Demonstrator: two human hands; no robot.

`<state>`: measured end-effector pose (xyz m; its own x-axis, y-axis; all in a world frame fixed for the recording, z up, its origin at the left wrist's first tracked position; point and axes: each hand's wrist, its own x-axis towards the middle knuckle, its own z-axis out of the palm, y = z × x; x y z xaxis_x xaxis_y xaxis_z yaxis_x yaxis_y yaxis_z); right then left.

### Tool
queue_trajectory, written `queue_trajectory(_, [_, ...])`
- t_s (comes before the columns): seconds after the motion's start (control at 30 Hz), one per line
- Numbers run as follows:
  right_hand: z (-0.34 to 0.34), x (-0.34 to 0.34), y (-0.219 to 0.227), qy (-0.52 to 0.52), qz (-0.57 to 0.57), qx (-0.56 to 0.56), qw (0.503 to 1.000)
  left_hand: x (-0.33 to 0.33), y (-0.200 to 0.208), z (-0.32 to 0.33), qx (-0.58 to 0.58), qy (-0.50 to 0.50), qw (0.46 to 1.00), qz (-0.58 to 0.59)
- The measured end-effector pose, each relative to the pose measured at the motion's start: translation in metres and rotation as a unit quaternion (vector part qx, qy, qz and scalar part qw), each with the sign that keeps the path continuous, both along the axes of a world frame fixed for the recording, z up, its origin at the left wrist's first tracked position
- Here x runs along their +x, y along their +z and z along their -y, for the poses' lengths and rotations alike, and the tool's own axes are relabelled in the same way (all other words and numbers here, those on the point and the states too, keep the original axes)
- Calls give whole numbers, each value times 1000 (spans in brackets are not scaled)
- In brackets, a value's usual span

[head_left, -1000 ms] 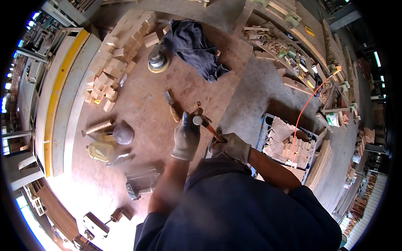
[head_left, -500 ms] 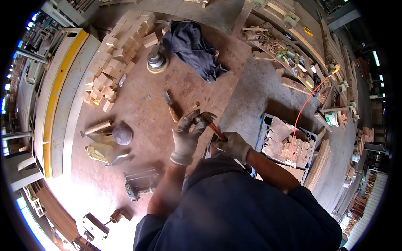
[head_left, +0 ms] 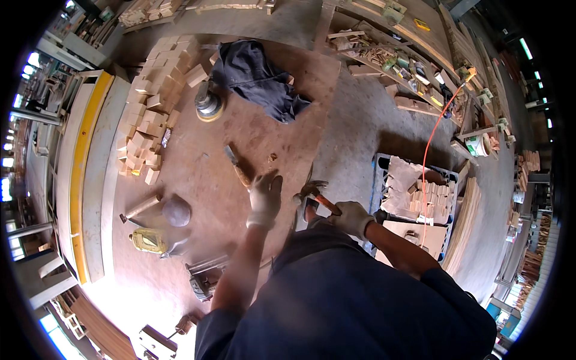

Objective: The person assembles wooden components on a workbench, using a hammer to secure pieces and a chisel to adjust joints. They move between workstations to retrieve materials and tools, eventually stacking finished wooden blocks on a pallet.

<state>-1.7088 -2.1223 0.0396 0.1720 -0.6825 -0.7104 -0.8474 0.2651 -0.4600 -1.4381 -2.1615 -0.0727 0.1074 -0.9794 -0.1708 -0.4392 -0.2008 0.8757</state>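
Observation:
My right hand, in a whitish glove, grips a claw hammer by its orange-brown handle. The hammer's dark metal head points away to the left, just off the workbench edge. My left hand, also gloved, is over the brown workbench with its fingers stretched forward and a little apart. Its fingertips are beside the handle end of a chisel, which lies on the bench with its flat blade pointing away. Whether they touch the handle is hard to tell. Small wood chips lie just beyond.
Stacked wooden blocks, a sander and dark cloth occupy the far bench. A mallet, round grey object and yellowish container sit left. On the right stand a crate of wood pieces and an orange cord.
My left hand has left the hammer head, where its fingers were, and come down beside the chisel handle. The right hand keeps the hammer. The whole view has shifted slightly.

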Motion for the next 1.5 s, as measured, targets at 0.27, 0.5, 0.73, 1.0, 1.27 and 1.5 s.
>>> queue_trajectory(0.27, [-35, -40, -40, 27, -46, 28, 998, -78, -14, 45, 132, -78, 966, 206])
queue_trajectory(0.5, [-45, -44, -41, 27, -46, 70, 996, -89, 21, 34, 70, -107, 979, 160])
queue_trajectory(0.73, [-42, -39, -46, 69, -56, 56, 994, -52, 26, -21, 4, -153, 987, -37])
queue_trajectory(1.0, [-19, -17, -24, 126, -56, 66, 988, -14, -6, -37, -160, -84, 928, 327])
queue_trajectory(1.27, [9, 27, 3, 168, -36, 35, 985, 10, 22, -62, -9, 40, 998, -39])
queue_trajectory(1.5, [42, 154, -29, 162, 101, -19, 981, 77, 22, -138, -40, 291, 946, 137])
